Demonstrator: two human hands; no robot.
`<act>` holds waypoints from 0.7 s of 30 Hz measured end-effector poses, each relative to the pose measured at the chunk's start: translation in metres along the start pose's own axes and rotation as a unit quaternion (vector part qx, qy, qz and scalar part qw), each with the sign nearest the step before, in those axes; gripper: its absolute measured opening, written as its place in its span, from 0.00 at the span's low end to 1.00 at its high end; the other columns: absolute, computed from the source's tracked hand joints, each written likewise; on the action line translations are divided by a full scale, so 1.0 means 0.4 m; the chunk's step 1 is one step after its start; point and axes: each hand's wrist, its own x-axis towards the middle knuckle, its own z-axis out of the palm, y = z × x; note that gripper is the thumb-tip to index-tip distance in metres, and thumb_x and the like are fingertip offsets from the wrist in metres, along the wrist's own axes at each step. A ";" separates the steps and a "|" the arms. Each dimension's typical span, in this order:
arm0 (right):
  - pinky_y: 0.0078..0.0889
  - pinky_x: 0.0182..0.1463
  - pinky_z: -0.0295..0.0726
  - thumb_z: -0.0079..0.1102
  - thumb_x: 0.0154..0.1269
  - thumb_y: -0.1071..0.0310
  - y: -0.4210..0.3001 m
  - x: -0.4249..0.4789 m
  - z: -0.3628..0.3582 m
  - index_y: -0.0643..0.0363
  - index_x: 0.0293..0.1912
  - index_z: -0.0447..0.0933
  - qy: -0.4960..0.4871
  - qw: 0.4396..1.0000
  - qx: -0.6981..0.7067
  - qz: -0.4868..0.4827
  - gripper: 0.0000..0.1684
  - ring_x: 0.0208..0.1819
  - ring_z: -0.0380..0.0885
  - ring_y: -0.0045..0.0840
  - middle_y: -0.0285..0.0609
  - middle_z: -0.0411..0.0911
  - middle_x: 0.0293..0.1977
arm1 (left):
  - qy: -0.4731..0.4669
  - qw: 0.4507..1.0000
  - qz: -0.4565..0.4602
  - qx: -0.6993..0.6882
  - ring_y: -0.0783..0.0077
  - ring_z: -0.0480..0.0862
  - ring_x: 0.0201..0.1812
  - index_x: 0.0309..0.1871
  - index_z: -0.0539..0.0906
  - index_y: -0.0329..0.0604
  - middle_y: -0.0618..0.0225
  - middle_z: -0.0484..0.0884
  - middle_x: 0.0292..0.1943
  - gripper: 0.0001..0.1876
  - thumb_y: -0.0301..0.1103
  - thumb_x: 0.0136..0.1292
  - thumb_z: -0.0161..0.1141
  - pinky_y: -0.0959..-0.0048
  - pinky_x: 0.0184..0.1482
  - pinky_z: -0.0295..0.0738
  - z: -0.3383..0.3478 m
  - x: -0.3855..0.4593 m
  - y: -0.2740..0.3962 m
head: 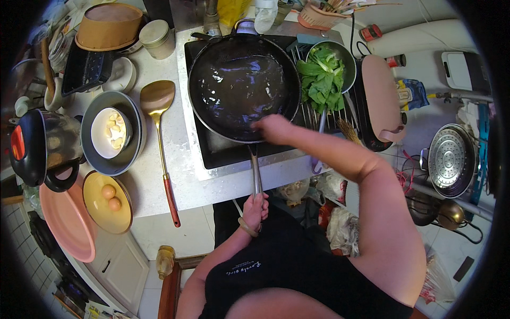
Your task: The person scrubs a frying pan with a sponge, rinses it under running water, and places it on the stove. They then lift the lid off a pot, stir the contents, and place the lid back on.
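A dark wok (245,85) with a wet, shiny inside sits on the black cooktop (215,153). My left hand (254,210), with a bangle at its wrist, is closed around the wok's metal handle (255,171). At the near right of the wok, my right hand (275,128) reaches over the rim with its fingers pointing inward. Those fingers are blurred; whether they touch the wok or pinch anything cannot be made out. Leafy greens (324,79) lie over a metal pan (347,58) to the right. Left of the cooktop rests a turner (158,99) with a red-brown handle.
Peeled garlic cloves (115,129) lie in a white bowl (99,127) nested in grey bowls (89,149). Two eggs (111,198) sit in an amber bowl (95,215) near the counter's left edge, beside a pink basin (67,223). A pink-lidded appliance (380,95) stands at right.
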 end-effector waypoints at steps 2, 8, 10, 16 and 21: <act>0.41 0.43 0.74 0.48 0.48 0.72 -0.035 0.014 0.026 0.51 0.42 0.75 0.051 0.994 0.086 -0.037 0.18 0.39 0.76 0.41 0.49 0.76 0.36 | -0.001 1.000 0.002 0.005 0.84 0.61 0.14 0.39 0.67 0.42 0.73 0.65 0.19 0.16 0.47 0.65 0.44 0.85 0.15 0.56 -0.002 0.000 0.003; 0.40 0.43 0.74 0.48 0.51 0.72 0.062 -0.002 0.005 0.52 0.43 0.75 0.027 0.999 -0.007 -0.016 0.17 0.39 0.75 0.43 0.50 0.76 0.35 | -0.017 1.000 0.002 0.001 0.84 0.61 0.14 0.39 0.66 0.42 0.73 0.65 0.19 0.16 0.47 0.65 0.43 0.84 0.15 0.57 -0.008 0.002 -0.001; 0.41 0.44 0.73 0.47 0.52 0.72 -0.030 0.019 0.006 0.53 0.45 0.74 0.005 0.998 0.066 -0.005 0.18 0.40 0.74 0.45 0.51 0.76 0.35 | -0.007 1.000 -0.006 0.005 0.84 0.61 0.14 0.39 0.66 0.42 0.73 0.65 0.19 0.15 0.46 0.65 0.43 0.84 0.15 0.57 -0.008 -0.001 0.000; 0.42 0.45 0.72 0.47 0.52 0.71 -0.172 0.126 0.035 0.55 0.51 0.70 0.187 0.950 0.241 -0.064 0.23 0.41 0.74 0.45 0.52 0.75 0.38 | -0.010 1.000 -0.006 0.013 0.83 0.61 0.14 0.39 0.66 0.42 0.73 0.65 0.19 0.15 0.45 0.66 0.42 0.84 0.15 0.57 -0.007 0.001 0.001; 0.40 0.43 0.74 0.48 0.52 0.70 0.024 0.011 0.022 0.53 0.49 0.72 0.012 1.000 0.012 -0.005 0.21 0.42 0.75 0.39 0.46 0.76 0.39 | -0.013 1.000 0.005 0.008 0.83 0.61 0.14 0.39 0.66 0.42 0.72 0.65 0.19 0.15 0.45 0.66 0.41 0.84 0.15 0.56 -0.008 0.003 0.003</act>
